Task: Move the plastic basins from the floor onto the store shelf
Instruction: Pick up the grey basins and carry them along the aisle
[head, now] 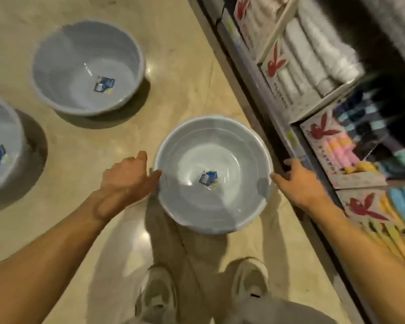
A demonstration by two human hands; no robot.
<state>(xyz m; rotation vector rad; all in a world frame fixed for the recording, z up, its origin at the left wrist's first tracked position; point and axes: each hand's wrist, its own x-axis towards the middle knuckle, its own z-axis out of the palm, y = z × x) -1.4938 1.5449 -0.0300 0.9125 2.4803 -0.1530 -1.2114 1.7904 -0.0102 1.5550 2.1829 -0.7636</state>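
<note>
At the far left edge a grey basin [0, 146] sits on the floor [180, 73], with a second basin [87, 66] near it, both apparently waiting their turn. The left hand [126, 176] presses its spread fingers against the left rim of the middle basin [212, 174], and the right hand [299, 183] braces the opposite rim, fingers spread too; neither curls closed, so the basin seems squeezed between them for a level carry. It hangs above the floor by the person's shoes [250, 284], just beside the shelf [337, 113] of boxed towels. It is round, pale blue-grey and glossy, with a blue label inside.
</note>
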